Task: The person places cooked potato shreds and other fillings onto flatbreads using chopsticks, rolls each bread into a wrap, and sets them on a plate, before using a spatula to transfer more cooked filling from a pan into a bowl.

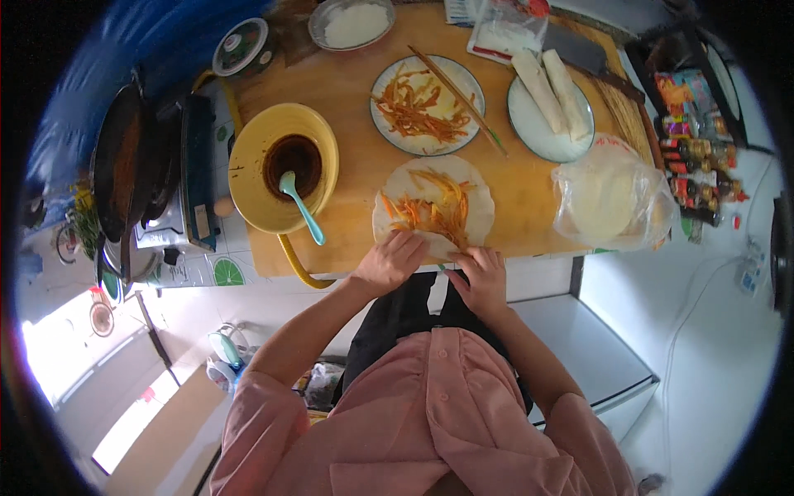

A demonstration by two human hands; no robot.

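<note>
A round, thin dough wrapper (481,192) lies at the near edge of the wooden board, topped with shredded orange and yellow vegetables (428,211). My left hand (395,259) grips its near edge with curled fingers, just left of the middle. At the same edge, to the right, my right hand (482,279) pinches the dough between thumb and fingers. The near edge looks lifted slightly against the shreds; the fingertips partly hide it. Beyond the wrapper stands a plate (425,146) of similar shreds, with wooden chopsticks (459,93) across it. Two rolled wraps (546,93) rest on another plate (543,146).
Left on the board (353,186) is a yellow bowl (248,180) of dark sauce with a light-blue spoon (301,208). A plastic bag of round wrappers (605,201) sits at right. Farther back are a cleaver (574,53) and a bowl of white powder (356,28). A wok (121,167) stands far left.
</note>
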